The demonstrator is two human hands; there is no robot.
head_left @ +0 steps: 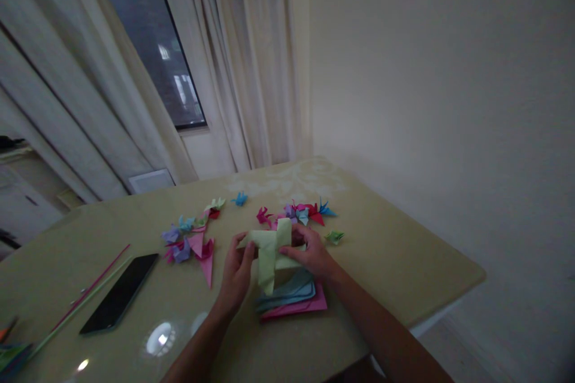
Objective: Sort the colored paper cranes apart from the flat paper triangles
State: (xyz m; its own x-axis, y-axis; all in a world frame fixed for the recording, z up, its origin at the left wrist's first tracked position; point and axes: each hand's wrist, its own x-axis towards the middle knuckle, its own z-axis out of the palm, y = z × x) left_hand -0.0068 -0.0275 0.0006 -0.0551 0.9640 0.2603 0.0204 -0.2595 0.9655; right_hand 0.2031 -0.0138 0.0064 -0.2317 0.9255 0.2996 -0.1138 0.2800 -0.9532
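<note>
Both my hands hold a light green sheet of paper (pixel 271 249) that is partly folded, just above the table. My left hand (pixel 236 276) pinches its left edge with the thumb on top. My right hand (pixel 311 252) grips its right side, fingers curled over the fold. Under the green paper lies a small stack of paper sheets (pixel 293 299), blue on top and pink below.
Several small folded paper figures (pixel 300 213) in pink, blue, purple and green lie scattered beyond my hands, with more at the left (pixel 191 241). A dark phone (pixel 120 292) and thin pink and green sticks (pixel 90 290) lie at left. The table's right edge (pixel 453 302) drops off near a wall.
</note>
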